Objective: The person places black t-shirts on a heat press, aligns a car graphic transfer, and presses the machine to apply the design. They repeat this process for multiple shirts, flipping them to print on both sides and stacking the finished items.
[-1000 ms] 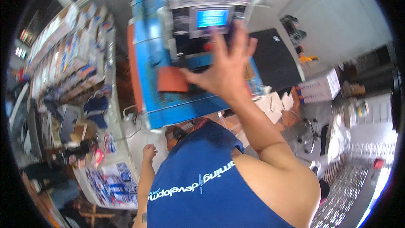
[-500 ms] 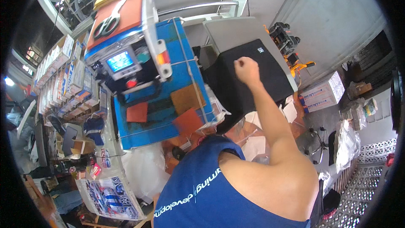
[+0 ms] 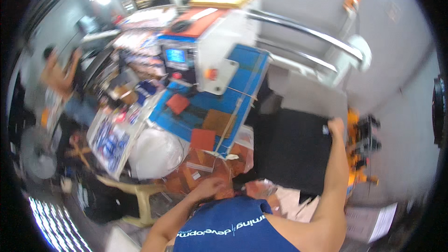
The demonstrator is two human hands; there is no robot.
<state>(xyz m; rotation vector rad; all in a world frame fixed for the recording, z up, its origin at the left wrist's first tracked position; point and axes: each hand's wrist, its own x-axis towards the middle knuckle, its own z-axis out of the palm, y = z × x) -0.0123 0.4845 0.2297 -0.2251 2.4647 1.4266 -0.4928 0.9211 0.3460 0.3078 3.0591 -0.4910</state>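
A black cloth (image 3: pixel 294 149) with a small white mark near its upper right edge lies spread over a grey board (image 3: pixel 317 95). My right hand (image 3: pixel 336 127) is at the cloth's right edge, beside the white mark. Its fingers are curled closed; whether they pinch the fabric is not clear. Lower down, my left hand (image 3: pixel 212 189) is close to my body, over the brown floor and left of the cloth. Motion blur smears its fingers. A blue bench (image 3: pixel 186 107) stands left of the cloth, with reddish square pads (image 3: pixel 203 139) and a brown square pad (image 3: pixel 218 122) on it.
A white machine (image 3: pixel 219 37) with a lit screen stands on the blue bench. Metal rails (image 3: pixel 303 30) run behind the board. Orange and black equipment (image 3: pixel 364 135) is at right. A white bag (image 3: pixel 157 154) and a beige chair (image 3: pixel 142 196) are at left; another person (image 3: pixel 60 79) is farther off.
The view has swung left. My right hand has moved from over the middle of the black cloth to its right edge. My left hand has come into view.
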